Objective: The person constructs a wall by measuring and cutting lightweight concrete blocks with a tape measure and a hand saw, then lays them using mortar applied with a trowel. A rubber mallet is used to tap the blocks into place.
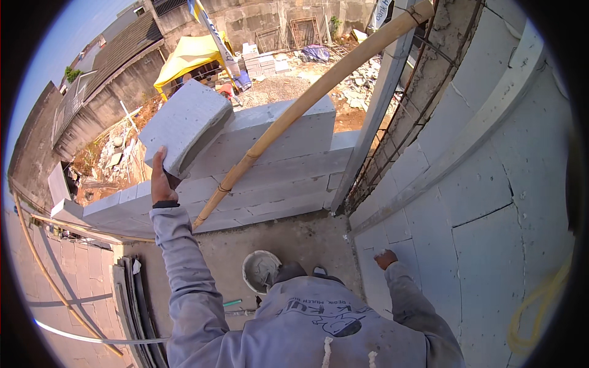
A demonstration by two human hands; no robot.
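My left hand (164,184) grips a pale lightweight concrete block (184,119) by its near end, thumb on the upper face. The block is tilted above the low block wall (282,138). How its far end rests is hidden. My right hand (385,259) is at the right, beside the tall block wall (491,245), with its fingers curled closed. Whether anything is in those fingers I cannot make out. On the floor in front of me stands a bucket (245,273) with grey mortar in it.
A bamboo pole (300,104) slants across the low wall, close to the raised block. Beside it rise a metal post (374,110) and rebar (408,98). Dark curved strips (138,306) lie at the left. Beyond the wall are rubble (116,153) and a yellow canopy (187,58).
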